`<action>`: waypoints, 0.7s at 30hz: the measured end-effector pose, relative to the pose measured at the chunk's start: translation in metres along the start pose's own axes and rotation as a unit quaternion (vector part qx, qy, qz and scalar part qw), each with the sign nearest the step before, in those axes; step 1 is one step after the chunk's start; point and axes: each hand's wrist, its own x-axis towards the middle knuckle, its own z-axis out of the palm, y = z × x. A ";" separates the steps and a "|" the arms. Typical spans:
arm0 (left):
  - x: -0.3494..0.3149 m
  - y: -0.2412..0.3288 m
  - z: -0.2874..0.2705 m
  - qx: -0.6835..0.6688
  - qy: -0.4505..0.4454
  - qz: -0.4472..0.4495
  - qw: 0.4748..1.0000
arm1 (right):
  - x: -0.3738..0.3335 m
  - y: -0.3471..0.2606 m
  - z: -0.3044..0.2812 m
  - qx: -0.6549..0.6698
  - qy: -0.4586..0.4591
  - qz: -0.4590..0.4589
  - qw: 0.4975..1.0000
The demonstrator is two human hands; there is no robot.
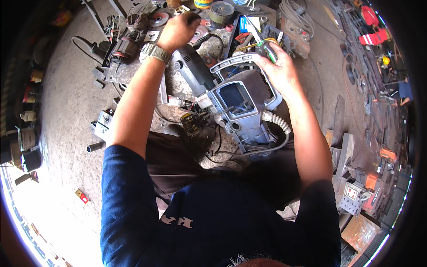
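A grey power tool with an open housing lies tilted in front of me, with wires showing inside. Its motor body points up and to the left. My right hand grips a screwdriver with a green and black handle, just beyond the tool's curved handle. The screwdriver's shaft points away from me. Past the motor, my left hand reaches over the cluttered work surface, its fingers curled down around something dark. The fingertips are hidden, so what they hold is unclear.
A tray of hand tools stands beyond my right hand. Coiled grey cable lies at far right. Angle grinder parts sit at left. A circuit board with loose wires rests near my knees. A ribbed white hose runs off the tool.
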 end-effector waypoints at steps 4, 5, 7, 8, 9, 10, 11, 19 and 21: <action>-0.041 0.027 -0.013 -0.095 -0.180 0.035 0.978 | 0.008 0.012 -0.004 -0.029 0.029 -0.005 0.999; -0.057 0.040 -0.015 -0.151 -0.222 0.033 0.963 | 0.007 0.010 -0.005 -0.045 0.039 -0.017 0.998; -0.082 0.061 -0.013 -0.153 -0.259 -0.027 0.953 | 0.004 0.005 -0.007 -0.027 0.034 0.000 0.999; -0.095 0.065 -0.002 -0.220 -0.211 -0.030 0.952 | 0.006 0.010 -0.007 -0.016 0.026 0.002 1.000; -0.103 0.067 0.004 -0.226 -0.218 -0.062 0.947 | 0.008 0.011 -0.008 -0.006 0.019 0.005 1.000; -0.106 0.066 0.012 -0.213 -0.188 -0.068 0.956 | 0.008 0.010 -0.006 -0.002 0.031 0.008 0.999; -0.110 0.069 0.018 -0.201 -0.159 -0.075 0.964 | 0.006 0.004 -0.003 0.003 0.033 0.000 0.999; -0.093 0.081 0.051 -0.215 -0.103 -0.111 0.965 | -0.011 -0.023 -0.002 0.129 0.010 0.042 0.991; -0.091 0.080 0.056 -0.250 -0.120 -0.108 0.955 | -0.013 -0.002 -0.018 0.218 -0.040 0.043 0.974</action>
